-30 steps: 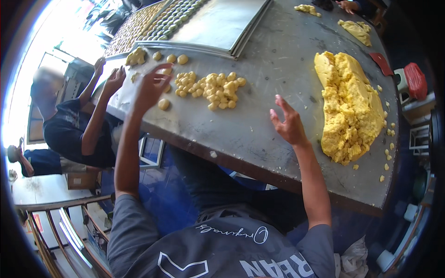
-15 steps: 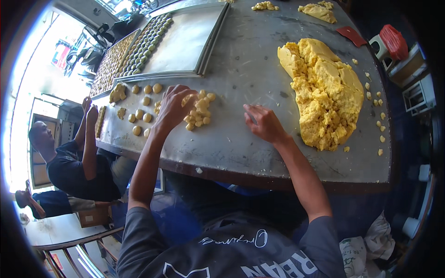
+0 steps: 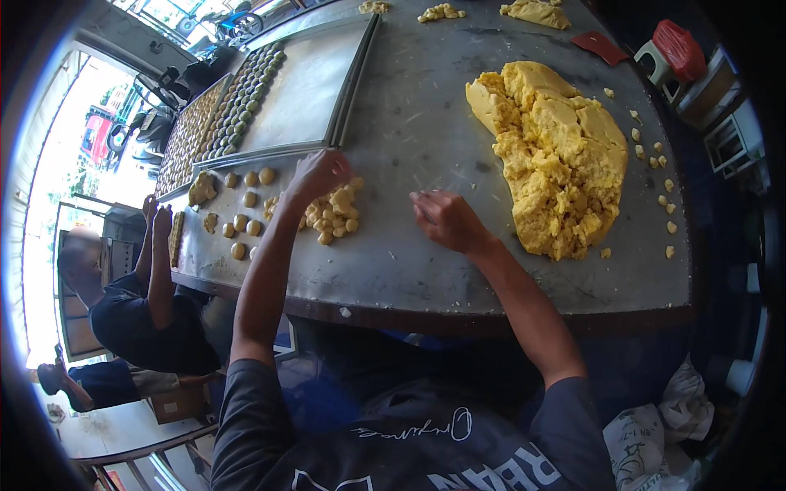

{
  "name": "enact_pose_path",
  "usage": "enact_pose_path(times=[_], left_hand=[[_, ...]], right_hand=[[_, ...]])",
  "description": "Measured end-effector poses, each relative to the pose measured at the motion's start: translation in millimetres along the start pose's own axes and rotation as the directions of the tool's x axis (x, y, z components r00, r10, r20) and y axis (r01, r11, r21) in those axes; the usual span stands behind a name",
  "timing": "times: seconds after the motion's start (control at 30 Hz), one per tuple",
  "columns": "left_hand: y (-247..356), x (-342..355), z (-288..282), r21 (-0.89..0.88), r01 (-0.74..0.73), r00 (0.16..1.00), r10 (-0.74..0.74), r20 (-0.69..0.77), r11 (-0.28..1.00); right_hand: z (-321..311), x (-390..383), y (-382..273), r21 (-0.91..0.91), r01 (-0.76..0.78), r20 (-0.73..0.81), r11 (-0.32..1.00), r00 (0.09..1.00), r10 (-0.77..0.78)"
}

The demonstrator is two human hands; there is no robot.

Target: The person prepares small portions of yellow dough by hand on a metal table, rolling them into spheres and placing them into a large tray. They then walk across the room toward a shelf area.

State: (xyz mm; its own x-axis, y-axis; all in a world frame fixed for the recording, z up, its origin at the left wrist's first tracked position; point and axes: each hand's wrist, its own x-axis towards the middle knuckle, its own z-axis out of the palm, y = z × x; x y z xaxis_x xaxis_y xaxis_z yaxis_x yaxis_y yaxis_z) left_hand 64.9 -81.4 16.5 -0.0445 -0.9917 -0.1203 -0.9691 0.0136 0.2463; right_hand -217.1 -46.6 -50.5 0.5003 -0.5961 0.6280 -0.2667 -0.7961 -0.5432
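My left hand [image 3: 318, 175] is just above the far side of a pile of small pale-yellow dough pieces [image 3: 329, 216]. Its fingers are curled in; whatever they may hold is hidden. To the right, over bare metal, my right hand [image 3: 450, 221] has its fingers bent and drawn together, and I cannot make out anything in them. Further right lies a big, crumbly mass of yellow dough [image 3: 565, 164]. Several round dough balls [image 3: 240, 222] and a brownish dough lump [image 3: 201, 189] lie left of my left forearm.
A metal tray [image 3: 307, 82] with rows of greenish balls [image 3: 250, 98] is at the far left. Small dough bits [image 3: 662, 200] dot the table's right side, near a red scraper [image 3: 599, 47]. A co-worker [image 3: 151, 315] stands at the left with raised hands.
The view has shifted slightly, so the table things appear further left. My left hand has moved to the far edge of the pile and its fingers have curled in. My right hand keeps a similar pose.
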Motion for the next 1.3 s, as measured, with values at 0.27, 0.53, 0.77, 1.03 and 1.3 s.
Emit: enact_pose_path(times=[0.27, 0.53, 0.77, 1.03, 1.3], left_hand=[[-8, 6, -2, -0.101, 0.021, 0.989, -0.036, -0.147, 0.995], [9, -3, 5, 0.087, -0.012, 0.992, 0.023, -0.128, 0.996], [12, -1, -14, -0.496, -0.124, 0.984, 0.042, -0.174, 0.859], [74, -17, -2, -0.756, -0.132, 0.976, 0.218, 0.014, 0.642], [96, -55, 67, -0.250, -0.436, 0.888, 0.367, -0.278, 0.865]], right_hand=[[0, -2, 2, 0.034, 0.008, 0.008, 0.999, 1.000, -0.009], [0, 0, 1, -0.048, -0.012, 0.051, 0.999, 0.999, 0.014], [4, 0, -5, -0.008, -0.024, 0.060, 1.000, 0.998, 0.024], [-13, 4, 10, -0.034, -0.104, -0.223, 0.994, 0.970, 0.094], [-23, 10, 11, 0.025, -0.154, -0.346, 0.988, 0.926, 0.153]])
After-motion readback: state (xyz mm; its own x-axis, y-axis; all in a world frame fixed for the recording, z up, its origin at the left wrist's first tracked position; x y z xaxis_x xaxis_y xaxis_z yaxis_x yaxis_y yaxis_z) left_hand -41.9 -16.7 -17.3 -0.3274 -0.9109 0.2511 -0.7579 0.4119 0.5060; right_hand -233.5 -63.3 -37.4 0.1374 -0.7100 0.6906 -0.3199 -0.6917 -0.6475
